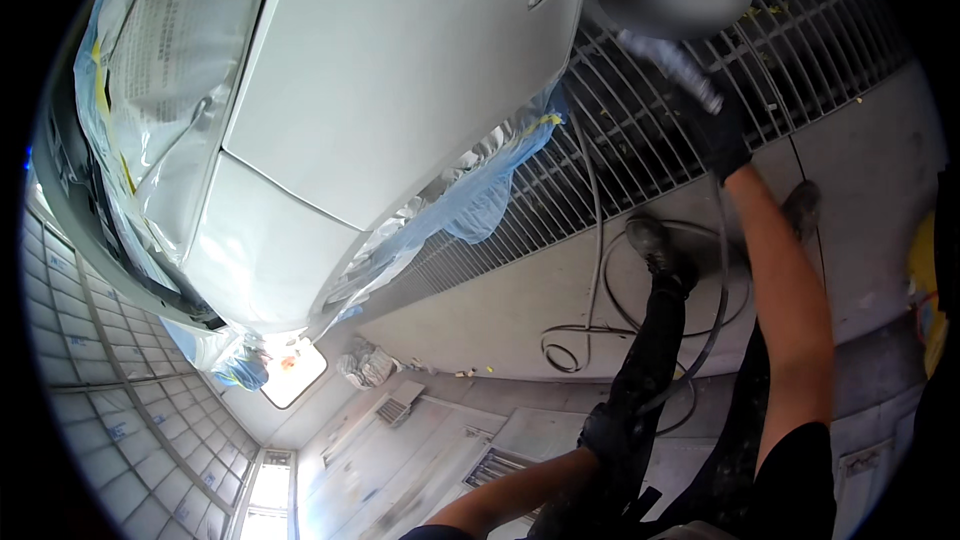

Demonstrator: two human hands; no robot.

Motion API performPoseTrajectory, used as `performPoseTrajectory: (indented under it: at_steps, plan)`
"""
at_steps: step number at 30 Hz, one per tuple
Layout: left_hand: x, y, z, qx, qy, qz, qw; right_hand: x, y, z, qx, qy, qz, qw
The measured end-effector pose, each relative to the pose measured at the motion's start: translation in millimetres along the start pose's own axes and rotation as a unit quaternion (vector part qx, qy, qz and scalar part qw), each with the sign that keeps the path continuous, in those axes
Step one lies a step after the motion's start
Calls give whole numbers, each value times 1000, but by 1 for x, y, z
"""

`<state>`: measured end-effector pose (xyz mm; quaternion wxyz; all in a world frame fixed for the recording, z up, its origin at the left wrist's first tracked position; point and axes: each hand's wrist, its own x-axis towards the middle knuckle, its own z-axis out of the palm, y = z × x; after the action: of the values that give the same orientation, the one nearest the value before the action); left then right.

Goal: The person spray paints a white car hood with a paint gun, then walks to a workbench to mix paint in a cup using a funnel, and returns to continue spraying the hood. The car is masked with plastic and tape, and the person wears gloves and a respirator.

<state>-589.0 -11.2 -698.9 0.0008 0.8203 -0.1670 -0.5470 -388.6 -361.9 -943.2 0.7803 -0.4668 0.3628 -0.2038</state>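
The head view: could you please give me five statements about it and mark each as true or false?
1. The right hand holds a tool. True.
2. The large panel is red. False: it is white.
3. Loops of hose lie on the floor. True.
4. The left hand is raised against the panel. False: it is low, by the left leg.
5. Blue film hangs along the panel's edge. True.
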Motion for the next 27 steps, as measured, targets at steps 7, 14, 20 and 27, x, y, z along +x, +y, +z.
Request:
performPoseTrajectory:
  at_steps: [7, 14, 20, 27]
  plan:
    - [2, -15, -3, -9, -3, 18, 1000, -55, 40, 21, -195, -199, -48, 959]
    - [16, 11, -11, -7, -14, 22, 1000, 63, 19, -33, -43, -25, 75, 996]
    - [31, 48, -35, 28, -11, -18, 999, 74, -15, -38, -79, 32, -16, 996]
    - [56, 116, -63, -2, 114, -5, 993, 48, -65, -58, -254, -301, 83, 915]
